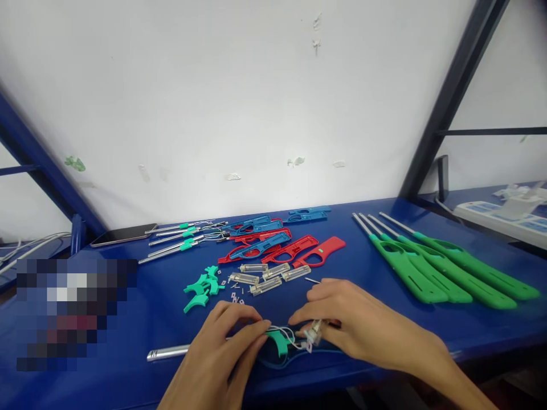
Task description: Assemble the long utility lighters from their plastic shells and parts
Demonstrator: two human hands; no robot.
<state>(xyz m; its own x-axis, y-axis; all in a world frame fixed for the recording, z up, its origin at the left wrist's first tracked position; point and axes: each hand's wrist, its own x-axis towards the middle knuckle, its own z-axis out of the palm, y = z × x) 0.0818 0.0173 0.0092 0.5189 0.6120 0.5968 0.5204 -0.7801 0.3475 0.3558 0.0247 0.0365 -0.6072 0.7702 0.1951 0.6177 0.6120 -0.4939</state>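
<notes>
Low in the head view, a half-built stick lighter lies near the table's front edge, its silver tube (168,352) pointing left. Over the tube's inner end, my left hand (226,347) is closed, thumb and fingers pinching beside the white wire (280,328). A green trigger (280,344) sits in the blue handle half (277,364). My right hand (350,316) curls round a clear fuel tank (314,332) above this handle. Past its fingers sticks a thin metal tip (313,280) whose kind I cannot make out. The right palm is hidden.
Behind my hands lie several clear tanks (265,286), green triggers (198,302), red handle halves (320,252), blue halves (265,245) and wired tubes (164,250). Finished green lighters (410,273) rest at right. A phone (126,234) lies back left; a power strip (504,222) stands far right.
</notes>
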